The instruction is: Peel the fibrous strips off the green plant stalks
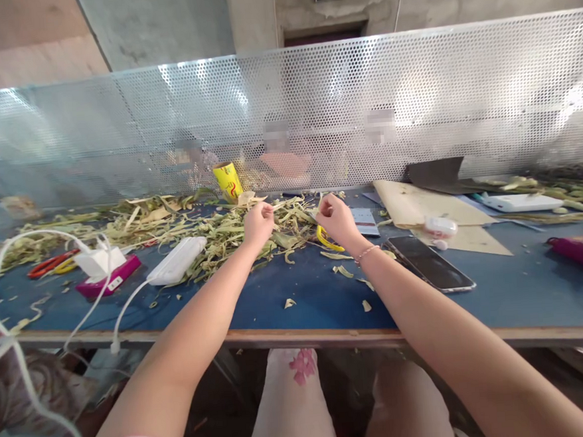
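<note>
My left hand [259, 224] is closed in a pinch over a heap of dried, pale green plant strips [222, 233]. Whatever its fingertips hold is too small to make out. To the right, my right hand [335, 217] has its fingers curled with the tips together, and any thing in them is hidden. Just below that hand lies a yellow loop-shaped handle [329, 239], partly covered. A printed card [365, 221] is beside my right wrist. Small plant scraps [290, 303] are scattered on the blue tabletop [271, 286] between my forearms.
A phone [430, 262] lies by my right forearm, near brown paper [425, 206] and an earphone case [440, 227]. On the left are a white power bank [177, 261], a charger [99, 262] with cables and red-handled pliers [52, 263]. A yellow can [227, 181] stands before a perforated metal screen [312, 90].
</note>
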Tool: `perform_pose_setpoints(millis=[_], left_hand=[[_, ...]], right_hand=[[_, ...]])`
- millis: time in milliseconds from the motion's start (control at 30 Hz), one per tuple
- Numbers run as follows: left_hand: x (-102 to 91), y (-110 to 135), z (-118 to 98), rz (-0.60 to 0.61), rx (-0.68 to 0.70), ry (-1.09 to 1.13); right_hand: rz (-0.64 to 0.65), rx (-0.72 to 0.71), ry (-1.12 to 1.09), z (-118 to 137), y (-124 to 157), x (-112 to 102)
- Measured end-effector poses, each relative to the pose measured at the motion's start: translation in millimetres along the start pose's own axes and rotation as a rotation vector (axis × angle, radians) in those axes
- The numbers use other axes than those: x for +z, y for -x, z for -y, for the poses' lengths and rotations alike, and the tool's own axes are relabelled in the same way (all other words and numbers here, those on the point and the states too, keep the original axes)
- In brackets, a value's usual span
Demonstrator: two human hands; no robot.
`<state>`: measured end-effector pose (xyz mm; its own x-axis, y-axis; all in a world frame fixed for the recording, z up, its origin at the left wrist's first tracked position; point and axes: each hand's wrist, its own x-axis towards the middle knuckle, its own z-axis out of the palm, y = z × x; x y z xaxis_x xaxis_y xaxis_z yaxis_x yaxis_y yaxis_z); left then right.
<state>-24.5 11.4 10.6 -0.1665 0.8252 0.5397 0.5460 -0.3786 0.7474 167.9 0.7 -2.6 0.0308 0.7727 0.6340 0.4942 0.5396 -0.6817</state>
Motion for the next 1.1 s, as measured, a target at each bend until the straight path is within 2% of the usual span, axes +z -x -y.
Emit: perform_pose_setpoints(millis=[100,233,367,500,600,800,1000,1100], left_hand=[[-13.0,-11,18,-0.019,-0.083,-0.300],[-21.9,-14,24,0.072,-0.184,-0.611],[-21.6,-10,19,0.188,-0.203,-0.743],[-23.6,-8,16,0.204,-0.187,-0.805],[-26.9,-10,16,0.120,-0.142,-0.728],[-27.0,-23,21,-0.080,-0.095,-0.302],[-22.5,-28,26,-0.102,-0.123,0.066],[-21.0,-29,28,-0.114,-0.182,0.296]], right_hand=[[-0.015,0.026,0.033,-4,-1,-1],[0.085,0.089,-0.020,-9,-1,2],[0.210,0.087,0.068,-12,1,7],[0.235,0.052,0.075,-10,3,8],[0.233,0.025,0.069,-9,3,8],[0.184,-0.009,0.067,-13,3,9],[0.193,0.014,0.062,-13,4,10],[0.219,0.023,0.087,-11,4,10]])
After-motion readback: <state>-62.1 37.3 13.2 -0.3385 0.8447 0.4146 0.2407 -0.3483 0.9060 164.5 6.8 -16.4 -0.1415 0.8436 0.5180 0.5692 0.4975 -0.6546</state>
